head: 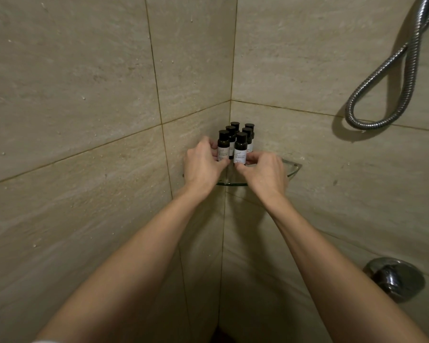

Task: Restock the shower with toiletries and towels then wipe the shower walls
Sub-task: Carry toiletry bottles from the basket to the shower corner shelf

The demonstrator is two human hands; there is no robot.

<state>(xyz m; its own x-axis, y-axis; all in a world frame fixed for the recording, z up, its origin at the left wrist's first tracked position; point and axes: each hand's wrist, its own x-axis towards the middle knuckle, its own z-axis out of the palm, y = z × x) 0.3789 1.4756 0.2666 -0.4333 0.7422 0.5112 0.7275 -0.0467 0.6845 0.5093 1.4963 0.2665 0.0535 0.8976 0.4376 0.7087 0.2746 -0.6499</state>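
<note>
Six bottles (235,142) stand clustered at frame centre, tucked into the corner on the glass shelf (292,169). L hand (202,164) pinches the front-left one, R hand (265,172) the front-right's base w/ fingertips, prob. squaring the rows, labels out.

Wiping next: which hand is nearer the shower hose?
Right. The right hand, at the bottles, is left of and below the shower hose; the left hand lies farther left.

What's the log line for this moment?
step: restock | left hand: holds front-left bottle | right hand: pinches front-right bottle | on: glass shelf
</note>
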